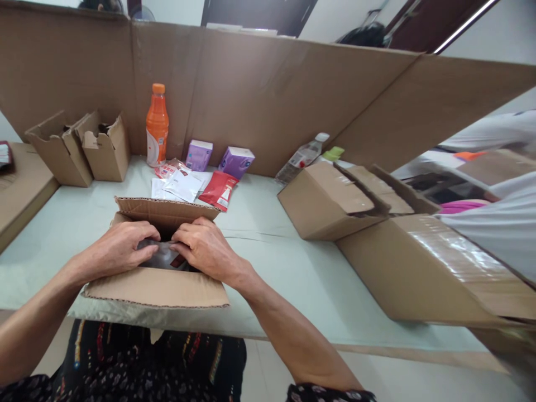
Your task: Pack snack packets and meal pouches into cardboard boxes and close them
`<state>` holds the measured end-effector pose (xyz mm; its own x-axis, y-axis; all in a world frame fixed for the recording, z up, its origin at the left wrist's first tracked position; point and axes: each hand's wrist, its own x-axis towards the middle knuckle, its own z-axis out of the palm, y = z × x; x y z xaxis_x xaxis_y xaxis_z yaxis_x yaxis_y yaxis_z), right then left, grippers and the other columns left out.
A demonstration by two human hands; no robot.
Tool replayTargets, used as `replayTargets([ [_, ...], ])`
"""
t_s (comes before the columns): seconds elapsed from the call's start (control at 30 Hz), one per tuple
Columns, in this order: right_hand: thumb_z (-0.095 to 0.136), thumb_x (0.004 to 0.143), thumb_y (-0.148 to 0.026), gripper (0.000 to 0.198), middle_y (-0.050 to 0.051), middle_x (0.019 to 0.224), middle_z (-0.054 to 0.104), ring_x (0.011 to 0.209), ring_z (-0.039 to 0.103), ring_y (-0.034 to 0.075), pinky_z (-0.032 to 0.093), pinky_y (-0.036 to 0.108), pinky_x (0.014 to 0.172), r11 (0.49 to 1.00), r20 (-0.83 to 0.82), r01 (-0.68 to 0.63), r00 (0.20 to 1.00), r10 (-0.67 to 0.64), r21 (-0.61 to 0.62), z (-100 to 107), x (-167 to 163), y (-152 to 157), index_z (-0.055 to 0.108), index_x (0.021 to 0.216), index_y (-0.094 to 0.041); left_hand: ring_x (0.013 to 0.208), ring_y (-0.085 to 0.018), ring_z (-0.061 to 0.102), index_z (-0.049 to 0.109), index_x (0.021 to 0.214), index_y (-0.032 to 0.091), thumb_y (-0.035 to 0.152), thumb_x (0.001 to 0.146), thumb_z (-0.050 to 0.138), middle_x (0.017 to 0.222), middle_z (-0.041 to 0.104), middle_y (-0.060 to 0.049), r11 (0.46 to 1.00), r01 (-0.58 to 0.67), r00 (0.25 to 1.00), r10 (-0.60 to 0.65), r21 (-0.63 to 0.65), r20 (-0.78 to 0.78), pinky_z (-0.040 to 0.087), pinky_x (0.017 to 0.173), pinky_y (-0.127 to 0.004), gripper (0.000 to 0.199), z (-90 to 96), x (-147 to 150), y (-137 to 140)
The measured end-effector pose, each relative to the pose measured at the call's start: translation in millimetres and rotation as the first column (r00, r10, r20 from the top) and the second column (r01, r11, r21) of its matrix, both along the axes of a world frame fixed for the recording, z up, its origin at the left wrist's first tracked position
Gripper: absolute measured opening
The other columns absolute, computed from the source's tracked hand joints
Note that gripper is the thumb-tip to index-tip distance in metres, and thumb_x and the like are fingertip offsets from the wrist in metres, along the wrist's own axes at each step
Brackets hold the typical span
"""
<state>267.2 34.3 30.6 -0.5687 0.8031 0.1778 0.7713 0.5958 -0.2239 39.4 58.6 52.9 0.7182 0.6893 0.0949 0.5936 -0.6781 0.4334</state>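
Clear plastic: the clear plastic (pixel 164 258) is inside the open box, in front of my body; it is thin, shiny and wrinkled, and a dark red patch shows beside it.
My left hand: the left hand (pixel 115 248) reaches over the box's side, and its thumb and fingers pinch the plastic, as it seems to me.
My right hand: the right hand (pixel 209 248) also pinches the plastic edge, with bent fingers.
How far: the box is opened and the plastic lies in it; by my judgement the handling is in the middle, because my fingers are not free of the plastic and the flaps are not closed. How full the box is, I cannot tell.
Box: the open box (pixel 157 287) is brown corrugated cardboard, with wavy cut edges; one flap lies toward me, another stands behind.
Packets: flat white packets (pixel 183 185) and a glossy red packet (pixel 219 190) lie just behind.
Farther back: two purple packs (pixel 199 155), block-shaped, and a smooth orange bottle (pixel 157 125), upright.
At the sides: small open cartons (pixel 106 148) on the left; bigger taped cartons (pixel 422 268) on the right.
Underneath: a pale green cloth (pixel 268 268), softly creased.
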Motion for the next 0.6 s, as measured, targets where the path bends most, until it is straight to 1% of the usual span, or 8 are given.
replayTargets([
  [0.17,0.069,0.101,-0.021,0.011,0.007,0.097,0.079,0.091,0.071,0.020,0.041,0.035,0.088,1.000,-0.036,0.001,0.999,-0.001,-0.009,-1.4,0.5,-1.1,0.078,0.099,-0.016,0.089,-0.022,0.070,0.071,0.101,0.019,0.025,0.092,0.052,0.098,0.078,-0.006,1.000,0.007,1.000,-0.007,0.000,0.023,0.050,0.080,-0.032,0.022,2.4,-1.3,-3.1],
  [0.37,0.070,0.100,-0.020,0.009,0.007,0.095,0.079,0.089,0.071,0.019,0.041,0.034,0.087,1.000,-0.061,-0.010,0.998,0.010,0.008,-1.6,0.7,-2.2,0.078,0.096,-0.016,0.088,-0.022,0.071,0.072,0.102,0.020,0.023,0.092,0.052,0.098,0.078,-0.005,1.000,0.005,1.000,-0.005,-0.007,0.007,0.051,0.079,-0.032,0.022,2.1,0.5,-4.1],
  [0.6,0.067,0.102,-0.021,0.013,0.007,0.095,0.080,0.089,0.071,0.020,0.042,0.035,0.089,1.000,-0.063,-0.016,0.998,0.016,0.005,-2.7,1.4,-4.5,0.077,0.095,-0.016,0.091,-0.022,0.072,0.072,0.103,0.020,0.023,0.092,0.052,0.101,0.078,-0.005,1.000,-0.005,1.000,0.005,-0.016,-0.007,0.051,0.081,-0.032,0.022,-0.7,0.6,-5.7],
])
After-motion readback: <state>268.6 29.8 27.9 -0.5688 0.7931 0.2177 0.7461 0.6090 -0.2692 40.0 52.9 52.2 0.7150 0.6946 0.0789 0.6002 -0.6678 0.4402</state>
